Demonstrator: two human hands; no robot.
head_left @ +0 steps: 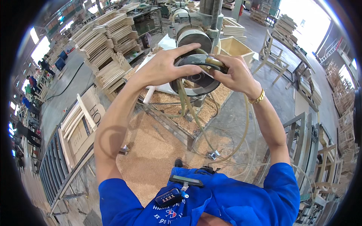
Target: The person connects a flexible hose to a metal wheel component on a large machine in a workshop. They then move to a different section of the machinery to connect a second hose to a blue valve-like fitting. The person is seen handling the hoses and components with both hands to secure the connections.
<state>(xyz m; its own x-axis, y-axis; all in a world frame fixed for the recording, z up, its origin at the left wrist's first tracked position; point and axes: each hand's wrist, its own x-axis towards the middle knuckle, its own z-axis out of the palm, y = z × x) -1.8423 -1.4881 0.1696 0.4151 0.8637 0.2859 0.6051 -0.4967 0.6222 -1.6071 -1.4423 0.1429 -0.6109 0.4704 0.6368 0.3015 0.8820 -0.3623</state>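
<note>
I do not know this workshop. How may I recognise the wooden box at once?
Find the machine at the top centre. Right of it, just above the person's right hand in the picture, is the box. Unlike the slatted chair beside it, it has solid pale sides and an open top.

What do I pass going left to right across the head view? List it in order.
Dark slatted rack → tall wood stack → left hand → dark round part between the hands → right hand → wooden chair frame → stacked wooden frames at the far right.
</note>
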